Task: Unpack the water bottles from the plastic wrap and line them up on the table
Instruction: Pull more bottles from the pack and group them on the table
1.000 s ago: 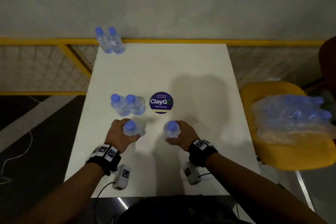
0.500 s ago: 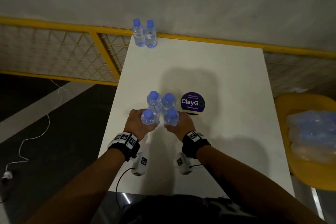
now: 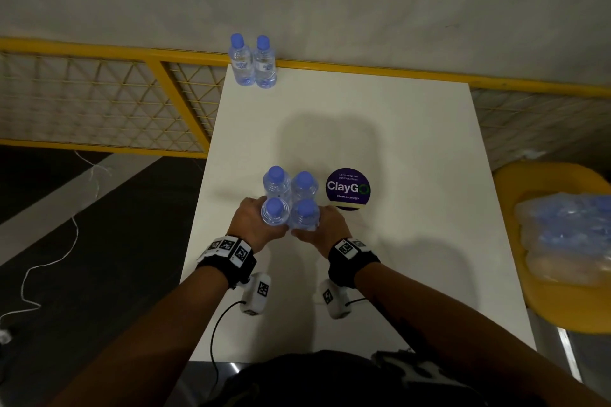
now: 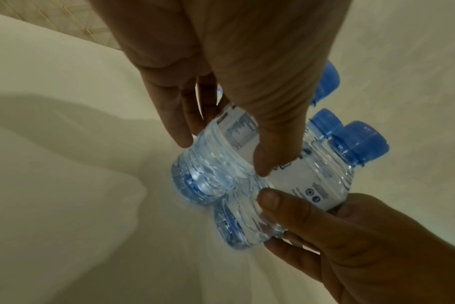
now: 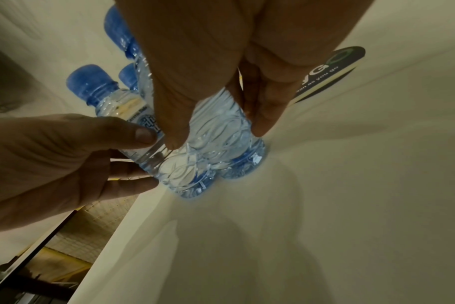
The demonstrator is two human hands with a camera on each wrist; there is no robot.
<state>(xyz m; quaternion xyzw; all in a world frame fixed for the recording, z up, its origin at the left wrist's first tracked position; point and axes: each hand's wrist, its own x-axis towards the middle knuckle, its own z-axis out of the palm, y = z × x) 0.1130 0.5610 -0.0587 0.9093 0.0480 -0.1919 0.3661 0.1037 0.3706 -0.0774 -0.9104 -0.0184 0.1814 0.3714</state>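
Small clear water bottles with blue caps stand on the white table [image 3: 413, 142]. My left hand [image 3: 253, 225] grips one bottle [image 3: 273, 212] around its body. Beside it my right hand [image 3: 329, 229] grips another bottle [image 3: 305, 213]. Both bottles are upright with their bases on the table, side by side and touching. They stand right behind two more bottles [image 3: 276, 179] [image 3: 304, 182], forming a tight square. In the left wrist view my thumb and fingers [image 4: 181, 135] wrap the left bottle [image 4: 208, 170]. The wrapped pack of bottles [image 3: 568, 235] lies on a yellow chair to the right.
Two further bottles [image 3: 253, 63] stand at the table's far left corner by a yellow mesh railing [image 3: 99, 102]. A round dark ClayGo sticker [image 3: 347, 188] lies just right of the bottle group. The yellow chair [image 3: 562, 304] is close to the table's right edge.
Both hands slid their bottles forward and towards each other, from apart at the near side to touching, up against the two standing bottles. The head view has shifted left.
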